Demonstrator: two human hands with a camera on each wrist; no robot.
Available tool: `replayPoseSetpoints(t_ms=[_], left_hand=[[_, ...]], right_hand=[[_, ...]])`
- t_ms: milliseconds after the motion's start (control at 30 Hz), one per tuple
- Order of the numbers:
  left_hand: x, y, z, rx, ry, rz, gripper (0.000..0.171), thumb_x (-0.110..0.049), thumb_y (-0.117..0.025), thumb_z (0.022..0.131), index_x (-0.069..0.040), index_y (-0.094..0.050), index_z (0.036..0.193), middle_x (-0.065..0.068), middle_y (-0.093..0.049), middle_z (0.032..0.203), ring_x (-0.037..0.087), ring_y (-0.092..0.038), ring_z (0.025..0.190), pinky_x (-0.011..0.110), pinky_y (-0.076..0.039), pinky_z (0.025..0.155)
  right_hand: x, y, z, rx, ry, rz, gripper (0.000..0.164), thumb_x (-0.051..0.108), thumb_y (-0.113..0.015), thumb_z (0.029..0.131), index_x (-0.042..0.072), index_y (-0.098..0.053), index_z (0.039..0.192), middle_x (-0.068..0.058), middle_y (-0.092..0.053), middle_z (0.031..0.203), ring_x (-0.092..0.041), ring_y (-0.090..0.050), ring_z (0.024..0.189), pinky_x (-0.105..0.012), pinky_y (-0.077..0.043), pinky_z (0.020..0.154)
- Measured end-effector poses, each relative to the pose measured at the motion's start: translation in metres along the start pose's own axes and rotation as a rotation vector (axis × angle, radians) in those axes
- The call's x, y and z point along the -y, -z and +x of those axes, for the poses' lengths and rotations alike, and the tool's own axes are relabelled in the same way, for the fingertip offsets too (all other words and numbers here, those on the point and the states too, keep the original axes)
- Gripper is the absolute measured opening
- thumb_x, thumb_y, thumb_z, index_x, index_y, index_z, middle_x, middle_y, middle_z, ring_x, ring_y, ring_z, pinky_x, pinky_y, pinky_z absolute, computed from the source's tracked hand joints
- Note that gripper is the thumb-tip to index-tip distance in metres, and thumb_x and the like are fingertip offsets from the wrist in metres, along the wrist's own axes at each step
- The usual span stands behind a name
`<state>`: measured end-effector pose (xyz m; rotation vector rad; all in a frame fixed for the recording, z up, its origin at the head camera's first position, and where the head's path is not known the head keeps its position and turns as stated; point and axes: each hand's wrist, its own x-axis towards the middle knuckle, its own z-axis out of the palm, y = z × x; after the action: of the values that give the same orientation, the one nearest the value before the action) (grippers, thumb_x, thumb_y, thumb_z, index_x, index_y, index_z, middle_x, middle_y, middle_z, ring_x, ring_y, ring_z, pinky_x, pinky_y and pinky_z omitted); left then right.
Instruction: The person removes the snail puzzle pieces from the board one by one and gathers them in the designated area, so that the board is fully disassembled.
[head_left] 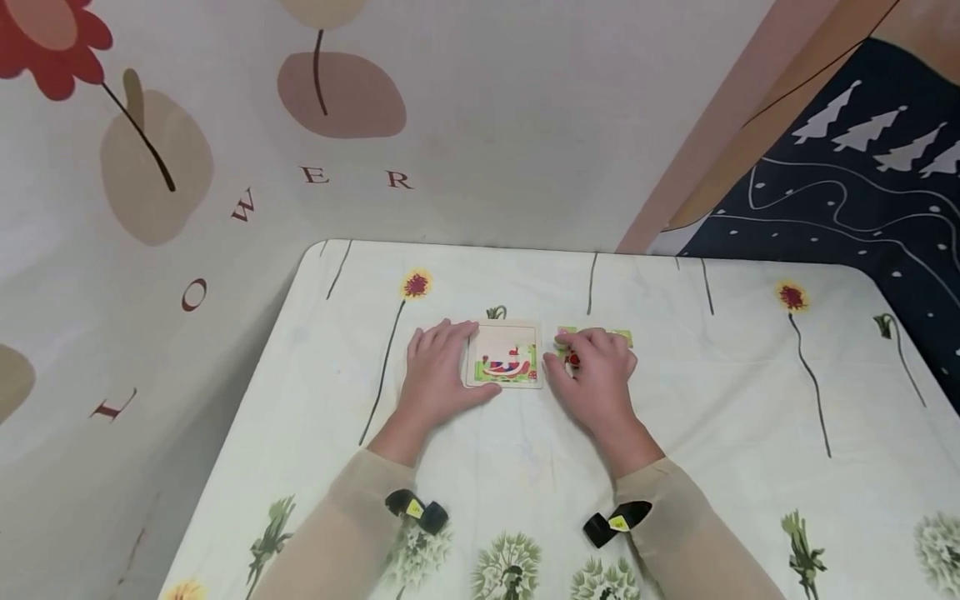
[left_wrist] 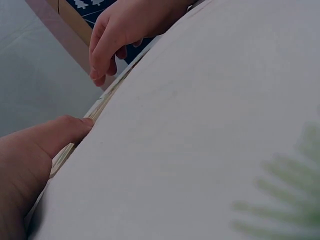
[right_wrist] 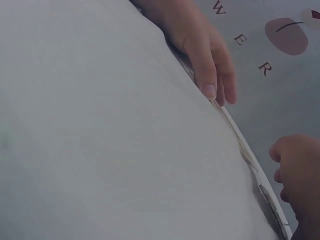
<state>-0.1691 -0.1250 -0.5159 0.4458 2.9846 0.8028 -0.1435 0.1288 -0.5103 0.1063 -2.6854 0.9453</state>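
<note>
A wooden picture puzzle board (head_left: 504, 337) lies on the table. Its lower part is filled with colourful pieces, and bare wood shows above them. My left hand (head_left: 441, 367) holds the board at its left side, thumb along the near edge and fingers by the far left corner. My right hand (head_left: 597, 375) is just right of the board, bent over green and red puzzle pieces (head_left: 618, 335) that it partly covers. In the left wrist view the right hand (left_wrist: 117, 37) points its bent fingers downward, with no piece visible between them.
A white cloth with printed flowers covers the table (head_left: 712, 400). Behind it stands a pale wall (head_left: 510, 183) with painted shapes and letters. A dark panel with white trees (head_left: 847, 192) is at the right. Dark wrist straps (head_left: 416, 510) sit on both sleeves.
</note>
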Motion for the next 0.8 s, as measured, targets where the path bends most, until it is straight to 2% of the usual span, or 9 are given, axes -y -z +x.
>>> replayPoseSetpoints(t_ms=[233, 467, 800], left_hand=[[0.0, 0.001, 0.0, -0.002, -0.003, 0.014, 0.101, -0.058, -0.09, 0.077, -0.017, -0.047, 0.159, 0.006, -0.048, 0.161, 0.033, -0.03, 0.155, 0.059, -0.01, 0.127], [-0.001, 0.002, 0.0, -0.01, -0.02, 0.023, 0.1, -0.058, -0.089, 0.078, -0.015, -0.047, 0.159, 0.006, -0.048, 0.161, 0.033, -0.03, 0.155, 0.06, -0.011, 0.127], [0.0, 0.0, 0.0, -0.015, -0.019, 0.013, 0.1, -0.059, -0.088, 0.078, -0.016, -0.048, 0.159, 0.005, -0.047, 0.162, 0.033, -0.03, 0.155, 0.062, -0.01, 0.127]], right_hand=[[0.009, -0.01, 0.003, 0.063, 0.023, -0.027, 0.032, 0.035, -0.074, 0.097, 0.013, -0.078, 0.121, -0.007, -0.064, 0.124, -0.034, -0.045, 0.122, -0.061, -0.025, 0.108], [0.025, -0.023, 0.006, 0.075, 0.069, -0.038, 0.03, 0.034, -0.075, 0.097, 0.014, -0.08, 0.119, -0.007, -0.066, 0.121, -0.034, -0.047, 0.119, -0.06, -0.03, 0.102], [0.032, -0.029, 0.008, 0.162, 0.055, -0.076, 0.038, 0.025, -0.071, 0.098, 0.013, -0.076, 0.133, -0.01, -0.061, 0.124, -0.035, -0.044, 0.119, -0.06, -0.028, 0.106]])
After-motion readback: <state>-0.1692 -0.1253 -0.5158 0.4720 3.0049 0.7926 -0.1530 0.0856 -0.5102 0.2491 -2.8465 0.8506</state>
